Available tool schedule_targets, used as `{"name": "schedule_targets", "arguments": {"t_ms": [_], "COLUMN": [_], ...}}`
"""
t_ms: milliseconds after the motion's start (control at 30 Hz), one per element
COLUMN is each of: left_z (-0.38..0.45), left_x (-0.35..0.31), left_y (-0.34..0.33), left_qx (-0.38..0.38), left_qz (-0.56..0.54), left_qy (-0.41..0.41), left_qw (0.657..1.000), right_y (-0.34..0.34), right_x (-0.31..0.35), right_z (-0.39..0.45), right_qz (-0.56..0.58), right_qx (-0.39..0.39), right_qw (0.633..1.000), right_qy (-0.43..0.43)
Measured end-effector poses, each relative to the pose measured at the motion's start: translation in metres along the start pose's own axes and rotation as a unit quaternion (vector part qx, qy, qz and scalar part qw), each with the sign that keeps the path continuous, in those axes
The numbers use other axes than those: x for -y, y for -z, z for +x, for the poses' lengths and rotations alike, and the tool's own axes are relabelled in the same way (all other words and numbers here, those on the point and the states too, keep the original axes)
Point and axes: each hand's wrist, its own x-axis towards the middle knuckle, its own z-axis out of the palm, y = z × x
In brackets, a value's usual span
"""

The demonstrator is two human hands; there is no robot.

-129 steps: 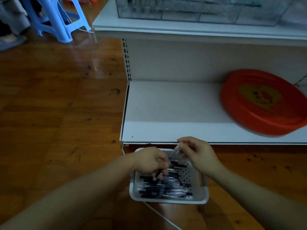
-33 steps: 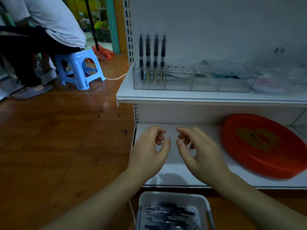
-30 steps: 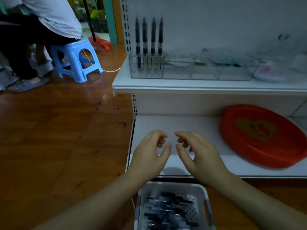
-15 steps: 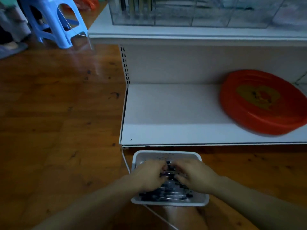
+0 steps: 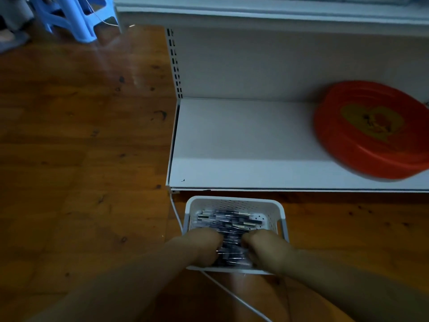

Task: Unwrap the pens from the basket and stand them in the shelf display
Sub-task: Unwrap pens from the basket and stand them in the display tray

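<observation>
A white perforated basket (image 5: 234, 201) sits on the wooden floor just in front of the lower shelf, holding several dark wrapped pens (image 5: 229, 220). Both my hands reach down into its near half. My left hand (image 5: 204, 247) and my right hand (image 5: 264, 249) have their fingers buried among the pens, a small gap between them. The picture is blurred and the fingertips are hidden, so any hold on a pen is unclear. Only the front edge of the upper shelf (image 5: 255, 12) shows; the display on it is out of view.
The white lower shelf (image 5: 243, 140) carries a red oval tray (image 5: 371, 129) at its right. A white cable (image 5: 176, 214) runs along the floor past the basket's left side. A blue plastic stool (image 5: 76, 17) stands at the far left.
My view dropped from the upper shelf display to the floor. Both hands came down from in front of the shelf into the basket and now sit deeper among the pens.
</observation>
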Motion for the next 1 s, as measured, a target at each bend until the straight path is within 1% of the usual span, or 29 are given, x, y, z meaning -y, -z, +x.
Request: {"name": "schedule_targets", "arguments": {"t_ms": [133,200,233,300,367,433,500,533,567,633,700,767,833,933,1000], "left_z": [0.001,0.001,0.001,0.001,-0.002,-0.003,-0.003,-0.003,-0.004,-0.007,-0.014,-0.022,-0.030,-0.044,-0.056], "left_x": [0.002,0.001,0.000,0.000,-0.001,0.000,0.000,0.000,0.000,-0.002,-0.007,-0.012,-0.016,-0.020,-0.025], "left_y": [-0.005,-0.005,-0.003,0.001,0.010,0.019,0.029,0.036,0.043,0.060,0.080,0.099,0.113,0.131,0.145], "left_qx": [0.022,0.009,-0.011,-0.076,-0.147,-0.210,-0.245,-0.248,-0.240,-0.205,-0.173,-0.164,-0.155,-0.131,-0.138], "left_qz": [0.039,0.046,0.044,0.022,0.004,0.017,0.035,0.033,0.011,-0.074,-0.155,-0.201,-0.258,-0.368,-0.408], "left_qy": [0.004,0.000,0.000,0.000,-0.005,-0.017,-0.035,-0.044,-0.053,-0.077,-0.099,-0.116,-0.137,-0.160,-0.173], "left_qw": [0.999,0.999,0.999,0.997,0.989,0.977,0.968,0.967,0.969,0.973,0.968,0.959,0.944,0.907,0.886], "right_y": [-0.001,0.003,0.007,0.017,0.028,0.041,0.057,0.065,0.073,0.089,0.102,0.115,0.128,0.147,0.161], "right_x": [0.002,0.003,0.003,0.000,-0.005,-0.011,-0.014,-0.016,-0.017,-0.018,-0.015,-0.009,-0.001,0.012,0.020], "right_z": [-0.001,-0.001,-0.001,-0.001,-0.001,-0.004,-0.009,-0.011,-0.013,-0.017,-0.019,-0.020,-0.022,-0.026,-0.030], "right_qz": [-0.002,-0.006,-0.006,-0.001,0.021,0.068,0.105,0.119,0.135,0.173,0.217,0.252,0.289,0.344,0.373], "right_qx": [0.002,-0.002,-0.007,-0.033,-0.079,-0.134,-0.183,-0.205,-0.230,-0.292,-0.353,-0.398,-0.430,-0.473,-0.500], "right_qw": [1.000,1.000,1.000,0.999,0.997,0.989,0.977,0.971,0.964,0.941,0.910,0.882,0.855,0.811,0.781], "right_qy": [-0.006,0.000,0.001,-0.003,-0.007,-0.001,-0.001,-0.002,-0.002,-0.005,-0.011,-0.012,-0.009,-0.005,0.000]}}
